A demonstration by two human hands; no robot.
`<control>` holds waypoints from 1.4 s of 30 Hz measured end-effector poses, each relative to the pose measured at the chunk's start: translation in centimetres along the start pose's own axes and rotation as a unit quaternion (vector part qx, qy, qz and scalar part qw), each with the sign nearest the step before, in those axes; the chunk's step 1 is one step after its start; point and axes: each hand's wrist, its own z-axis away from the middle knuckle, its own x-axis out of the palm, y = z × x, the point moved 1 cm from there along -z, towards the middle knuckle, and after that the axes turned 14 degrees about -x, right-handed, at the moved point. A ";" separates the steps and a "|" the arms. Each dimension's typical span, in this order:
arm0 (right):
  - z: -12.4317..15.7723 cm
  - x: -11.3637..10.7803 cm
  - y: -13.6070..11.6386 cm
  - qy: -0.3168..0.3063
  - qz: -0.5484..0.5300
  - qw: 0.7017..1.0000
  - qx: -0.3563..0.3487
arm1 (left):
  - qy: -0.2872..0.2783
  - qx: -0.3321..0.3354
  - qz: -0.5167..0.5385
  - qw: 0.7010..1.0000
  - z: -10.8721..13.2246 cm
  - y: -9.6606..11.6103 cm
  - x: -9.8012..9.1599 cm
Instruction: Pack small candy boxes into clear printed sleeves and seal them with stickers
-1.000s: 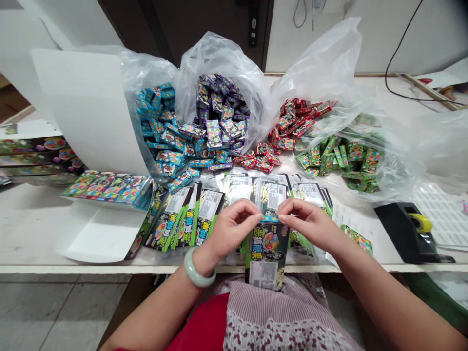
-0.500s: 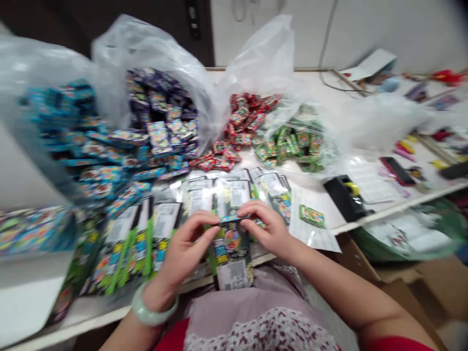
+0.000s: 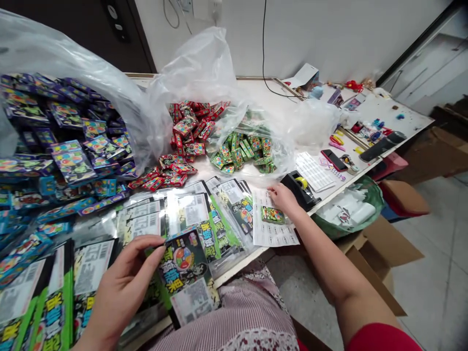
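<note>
My left hand pinches the top corner of a black printed packaging bag with a colourful round picture, yellow lettering and a white label panel. The bag hangs tilted over the table's front edge. My right hand is at the upper part of a white sheet of printed stickers, fingers closed at the paper; whether a single sticker is between them I cannot make out. A small green candy packet lies on that sheet, just below the right hand. More printed bags lie in overlapping rows beside the left hand.
Open plastic bags hold purple packets, red packets and green packets; blue packets lie at the left. A black tape dispenser, a phone and scissors are to the right. A cardboard box stands below.
My right hand has left the bag's top edge and moved right to the sticker sheet. The left hand still holds the bag. The view has turned right.
</note>
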 end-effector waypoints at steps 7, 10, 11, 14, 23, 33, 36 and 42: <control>0.7 2.2 2.4 0.001 0.042 0.999 0.027 | 0.005 0.045 -0.018 0.999 -0.4 -1.1 0.3; 1.6 2.2 2.5 0.006 0.023 1.000 0.011 | 0.009 0.052 -0.015 0.999 -0.5 -1.4 0.3; 1.9 2.1 2.5 0.007 0.015 1.000 0.004 | 0.010 0.055 -0.014 0.998 -0.5 -1.5 0.4; 2.8 2.3 2.3 0.013 -0.013 1.000 -0.012 | 0.008 0.067 -0.008 0.998 -0.6 -1.8 0.6; 1.6 -1.2 -0.1 0.084 -0.133 0.988 0.012 | 0.007 0.095 0.015 0.995 -0.4 -1.2 0.9; -0.5 -0.6 -23.2 -0.304 -0.289 0.849 -0.322 | -0.042 0.114 0.076 0.990 0.6 0.7 1.9; -1.2 1.1 -24.2 -0.329 -0.237 0.853 -0.329 | -0.049 0.097 0.103 0.989 0.8 0.6 1.5; -1.1 2.3 -23.8 -0.333 -0.217 0.867 -0.301 | -0.047 0.075 0.129 0.988 0.6 0.0 1.6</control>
